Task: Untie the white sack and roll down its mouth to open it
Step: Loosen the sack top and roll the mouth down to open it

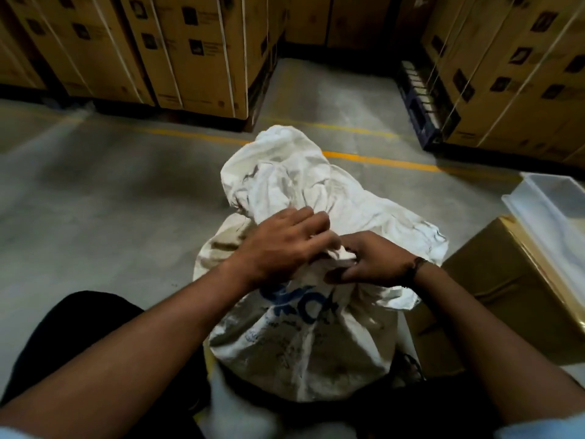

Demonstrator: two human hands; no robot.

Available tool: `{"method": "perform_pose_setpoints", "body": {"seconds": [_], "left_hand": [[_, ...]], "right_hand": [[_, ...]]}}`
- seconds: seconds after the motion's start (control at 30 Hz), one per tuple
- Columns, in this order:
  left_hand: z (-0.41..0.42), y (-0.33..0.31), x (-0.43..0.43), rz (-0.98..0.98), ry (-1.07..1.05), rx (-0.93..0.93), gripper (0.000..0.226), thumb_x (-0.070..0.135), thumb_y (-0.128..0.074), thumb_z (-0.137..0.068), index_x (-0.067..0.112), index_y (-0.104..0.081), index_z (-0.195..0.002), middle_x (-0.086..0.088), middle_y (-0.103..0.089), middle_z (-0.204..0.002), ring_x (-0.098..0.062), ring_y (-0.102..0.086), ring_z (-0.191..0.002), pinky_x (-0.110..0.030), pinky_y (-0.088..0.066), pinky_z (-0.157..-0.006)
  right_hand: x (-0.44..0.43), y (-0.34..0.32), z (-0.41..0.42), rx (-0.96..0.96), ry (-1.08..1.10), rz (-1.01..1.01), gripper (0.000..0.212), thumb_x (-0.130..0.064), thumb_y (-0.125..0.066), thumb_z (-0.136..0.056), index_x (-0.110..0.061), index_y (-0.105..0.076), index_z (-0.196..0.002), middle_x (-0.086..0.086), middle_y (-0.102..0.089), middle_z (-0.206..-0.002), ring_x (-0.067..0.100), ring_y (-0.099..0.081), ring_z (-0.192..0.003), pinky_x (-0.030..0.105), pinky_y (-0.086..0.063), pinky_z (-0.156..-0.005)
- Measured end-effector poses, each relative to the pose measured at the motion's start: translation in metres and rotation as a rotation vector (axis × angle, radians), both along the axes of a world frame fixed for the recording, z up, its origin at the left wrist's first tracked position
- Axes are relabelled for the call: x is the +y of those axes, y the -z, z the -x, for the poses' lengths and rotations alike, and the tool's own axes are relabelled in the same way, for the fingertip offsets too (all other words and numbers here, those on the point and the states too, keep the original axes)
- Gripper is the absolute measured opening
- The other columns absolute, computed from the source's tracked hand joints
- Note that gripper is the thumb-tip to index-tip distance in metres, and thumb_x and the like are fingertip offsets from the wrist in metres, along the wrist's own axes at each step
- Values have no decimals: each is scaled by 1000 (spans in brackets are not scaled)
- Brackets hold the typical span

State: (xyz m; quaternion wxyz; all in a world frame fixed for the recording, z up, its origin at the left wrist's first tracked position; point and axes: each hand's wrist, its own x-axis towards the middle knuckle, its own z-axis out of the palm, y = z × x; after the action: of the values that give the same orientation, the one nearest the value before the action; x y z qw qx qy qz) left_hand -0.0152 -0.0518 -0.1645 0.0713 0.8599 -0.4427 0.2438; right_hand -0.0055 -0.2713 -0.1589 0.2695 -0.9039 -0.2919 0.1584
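A white woven sack point(304, 337) with blue print stands on the floor right in front of me, its loose top point(285, 172) flopping away from me. Both hands meet at the gathered neck of the sack. My left hand point(285, 245) lies over the neck from the left with fingers curled into the cloth. My right hand point(376, 261), a dark band on its wrist, pinches the bunched fabric from the right. The tie itself is hidden under my fingers.
A brown cardboard box point(506, 299) sits close at the right, with a clear plastic bin point(557, 210) behind it. Strapped cartons on pallets point(190, 58) line the back and right. A yellow line point(380, 160) crosses the concrete floor. My dark knee point(79, 324) is at lower left.
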Motion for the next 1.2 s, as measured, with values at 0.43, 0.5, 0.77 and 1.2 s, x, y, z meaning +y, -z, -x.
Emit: {"method": "perform_pose_setpoints", "body": {"seconds": [0.43,0.5,0.77,1.2], "left_hand": [[-33,-7,58,-282,-352,752,77,97,-64,-44,26,-59,-74,12,-63,-74,-15,-58,-83,-33,-47,-68],[-36,-12,64,-281,-347,745,75,90,-71,-45,34,-64,-95,16,-70,-89,-13,-64,-89,-32,-51,-72],[-39,-12,120,-200,-611,466,77,70,-77,-61,42,-54,-130,7,-60,-127,-20,-46,-122,-44,-24,-100],[-15,5,34,-382,-256,662,50,44,-77,-73,31,-60,-118,4,-69,-107,-22,-65,-101,-29,-43,-71]], "right_hand": [[-8,58,4,-956,6,315,24,-10,-52,-90,-6,-61,-111,12,-56,-84,30,-52,-57,37,-43,-46],[-20,54,3,-887,44,300,26,-17,-51,-90,-7,-55,-114,13,-57,-83,31,-55,-57,36,-45,-46],[-60,35,9,-842,80,273,58,-61,-19,-100,-12,-49,-105,15,-67,-78,32,-64,-57,36,-52,-44],[-20,16,12,-506,39,622,65,-48,-67,-65,-9,-56,-116,18,-57,-127,39,-52,-122,42,-44,-96]]}}
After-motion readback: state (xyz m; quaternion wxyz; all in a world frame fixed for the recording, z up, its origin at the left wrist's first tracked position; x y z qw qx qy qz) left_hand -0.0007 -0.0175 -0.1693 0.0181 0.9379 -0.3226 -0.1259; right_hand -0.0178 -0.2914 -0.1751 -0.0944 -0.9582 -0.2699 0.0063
